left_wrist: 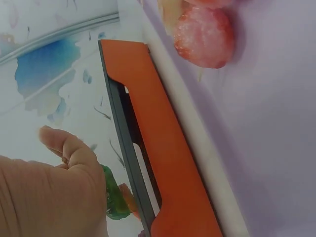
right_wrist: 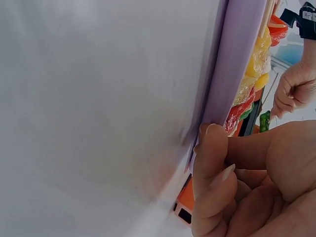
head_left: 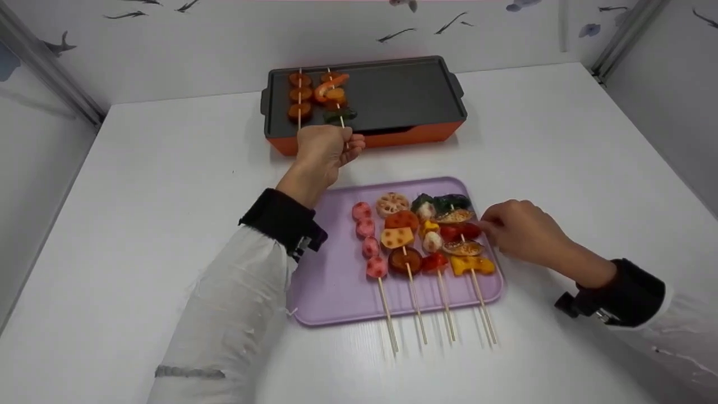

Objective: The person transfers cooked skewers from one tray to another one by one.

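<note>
My left hand (head_left: 324,147) pinches the stick of a vegetable skewer (head_left: 336,96) at the front edge of the griddle (head_left: 404,92). That skewer carries round orange-brown slices, a curled orange shrimp-like piece and a green piece, and its food end lies over the dark plate. To its left lies a skewer of brown round slices (head_left: 300,95). My right hand (head_left: 519,231) has its fingers curled at the right rim of the purple tray (head_left: 331,280), thumb and forefinger pinching the edge. In the right wrist view, the fingers (right_wrist: 210,163) meet that rim.
On the tray lie a pink sausage skewer (head_left: 370,247), a lotus-root skewer (head_left: 392,205) and two mixed vegetable skewers, one with a yellow piece (head_left: 472,265). Their sticks overhang the tray's near edge. White panels with printed patterns (head_left: 336,28) stand behind the white table (head_left: 140,224).
</note>
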### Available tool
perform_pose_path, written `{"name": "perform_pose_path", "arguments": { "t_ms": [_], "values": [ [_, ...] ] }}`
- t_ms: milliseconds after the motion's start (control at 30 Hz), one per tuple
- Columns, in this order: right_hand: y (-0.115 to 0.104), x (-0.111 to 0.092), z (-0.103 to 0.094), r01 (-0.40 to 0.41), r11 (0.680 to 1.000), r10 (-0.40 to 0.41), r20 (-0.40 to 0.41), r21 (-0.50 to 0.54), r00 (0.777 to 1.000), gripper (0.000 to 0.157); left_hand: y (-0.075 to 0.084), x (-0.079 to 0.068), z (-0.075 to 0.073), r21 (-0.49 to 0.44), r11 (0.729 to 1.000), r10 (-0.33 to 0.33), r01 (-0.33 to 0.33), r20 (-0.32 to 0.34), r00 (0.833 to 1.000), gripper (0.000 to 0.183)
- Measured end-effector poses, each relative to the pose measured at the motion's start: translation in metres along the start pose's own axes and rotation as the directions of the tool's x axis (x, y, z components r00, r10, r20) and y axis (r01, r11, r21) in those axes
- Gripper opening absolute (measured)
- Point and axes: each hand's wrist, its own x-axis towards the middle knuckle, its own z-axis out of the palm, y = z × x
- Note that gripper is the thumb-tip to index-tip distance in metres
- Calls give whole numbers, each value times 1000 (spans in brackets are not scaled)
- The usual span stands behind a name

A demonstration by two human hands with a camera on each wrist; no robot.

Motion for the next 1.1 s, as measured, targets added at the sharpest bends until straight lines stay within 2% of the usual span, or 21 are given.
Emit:
{"name": "perform_pose_path", "arguments": {
  "t_ms": [100,300,567,767,900,1100],
  "values": [
    [-1,0,1,-1,1000,1,5,3,1000,17,1,-5,-3,-11,1000,12,-11,38,999,28],
    [-2,0,1,-15,1000,15,12,3,1000,18,-2,-24,-3,30,997,67,-71,114,991,29],
    [-1,0,0,-9,1000,9,7,-6,1000,18,-8,-53,-7,65,993,84,-98,192,978,16],
    [-1,0,1,-4,1000,4,6,-7,1000,18,-20,-77,-21,138,982,89,-125,237,967,14],
    [-1,0,1,-8,1000,8,6,-11,1000,17,-30,-92,-33,170,973,99,-154,292,951,14],
    [-2,1,0,-5,1000,5,-1,-17,1000,17,-42,-116,-52,231,966,38,-120,331,943,12]
  ]
}}
